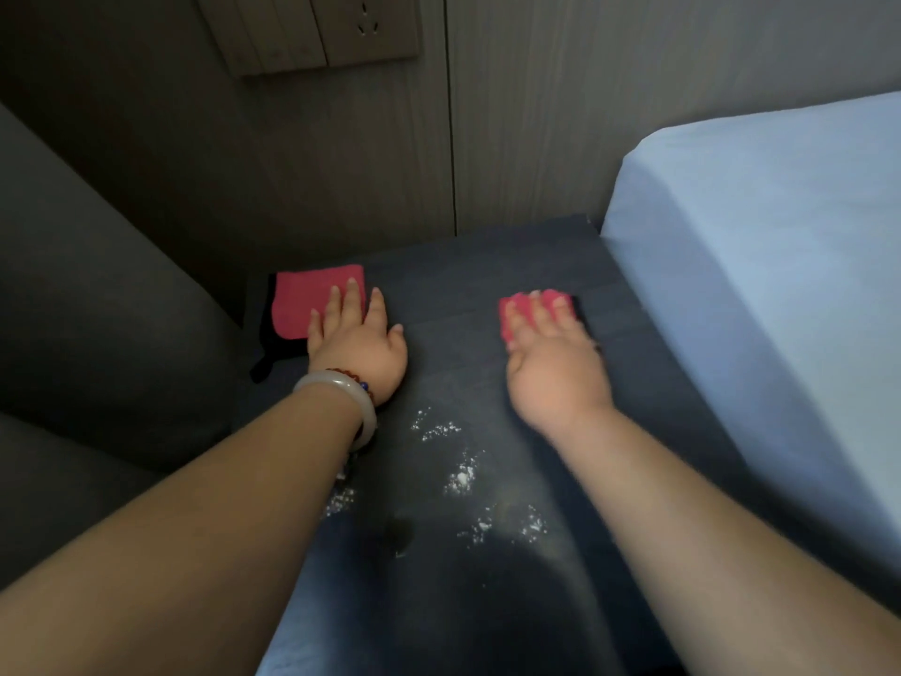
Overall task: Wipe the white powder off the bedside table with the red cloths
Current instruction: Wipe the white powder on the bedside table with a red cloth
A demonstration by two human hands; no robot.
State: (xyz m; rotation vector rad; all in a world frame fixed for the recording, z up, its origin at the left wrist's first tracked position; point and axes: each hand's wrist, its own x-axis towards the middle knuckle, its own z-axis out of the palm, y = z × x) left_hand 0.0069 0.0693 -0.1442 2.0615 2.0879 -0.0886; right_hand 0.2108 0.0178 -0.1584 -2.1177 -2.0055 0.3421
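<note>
Cloths (317,300) lie pinned beyond the powder (460,475) under the flat, spread left hand (356,336) and right hand (556,368), seemingly ready to sweep the table (463,270).

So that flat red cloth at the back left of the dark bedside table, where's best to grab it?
Probably its near right corner, coming from above and the front. The flat red cloth lies spread out with no fold to hook, and the left hand rests straight fingers there, so curling them would bunch it.
</note>
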